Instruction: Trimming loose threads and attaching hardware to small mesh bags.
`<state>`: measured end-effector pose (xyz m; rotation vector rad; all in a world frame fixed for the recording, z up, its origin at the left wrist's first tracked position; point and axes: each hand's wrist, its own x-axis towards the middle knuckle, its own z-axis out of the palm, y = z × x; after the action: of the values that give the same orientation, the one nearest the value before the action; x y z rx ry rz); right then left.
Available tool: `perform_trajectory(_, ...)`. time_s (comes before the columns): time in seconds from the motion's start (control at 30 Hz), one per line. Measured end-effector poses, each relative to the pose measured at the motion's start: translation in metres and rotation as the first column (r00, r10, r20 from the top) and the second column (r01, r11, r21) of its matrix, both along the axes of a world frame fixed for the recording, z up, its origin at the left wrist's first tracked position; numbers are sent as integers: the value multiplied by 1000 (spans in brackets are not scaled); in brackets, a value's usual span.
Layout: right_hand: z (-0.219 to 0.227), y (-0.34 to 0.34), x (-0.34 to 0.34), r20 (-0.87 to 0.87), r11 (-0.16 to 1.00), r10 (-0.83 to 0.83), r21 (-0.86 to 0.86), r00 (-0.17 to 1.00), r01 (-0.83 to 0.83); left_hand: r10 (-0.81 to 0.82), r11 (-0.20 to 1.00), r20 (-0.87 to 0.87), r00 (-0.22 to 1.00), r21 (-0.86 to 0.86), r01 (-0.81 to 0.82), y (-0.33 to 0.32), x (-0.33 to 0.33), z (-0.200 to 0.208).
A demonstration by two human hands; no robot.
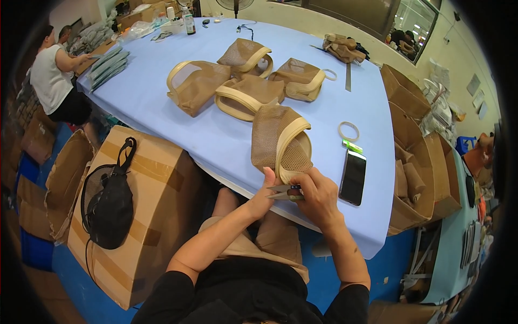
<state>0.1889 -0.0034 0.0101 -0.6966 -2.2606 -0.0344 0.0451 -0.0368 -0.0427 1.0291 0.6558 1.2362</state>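
A brown mesh pouch [268, 137] with a wide beige binding round its opening stands at the table's near edge. My left hand [260, 198] pinches the lower end of its binding, thumb on top and fingers mostly hidden. In my right hand [319, 195] is a pair of thread snips [279, 195], blades pointing left, just in front of the binding. Those right fingers also lie close against the pouch's lower edge; whether they grip it too, I cannot tell. Several similar pouches [248, 94] sit farther back on the table.
Right of the pouch lie a black-screened phone [353, 177], a green-and-white small item [352, 146] and a tape roll [348, 131]. A metal ruler [348, 78] lies farther back. Cartons [410, 178] flank the table; a black mesh bag [110, 200] tops the left carton [154, 216]. A person [54, 75] works far left.
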Motion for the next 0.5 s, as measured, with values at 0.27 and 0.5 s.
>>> perform_trajectory(0.27, -13, 12, 1, -241, 953, 60, -276, 969, -128, 53, 993, 62, 997, -113, -45, 12, 8, 4)
perform_trajectory(0.5, -24, 20, 11, -607, 573, -205, -710, 768, -409, 118, 989, -46, 992, -86, -122, 21, 9, 8)
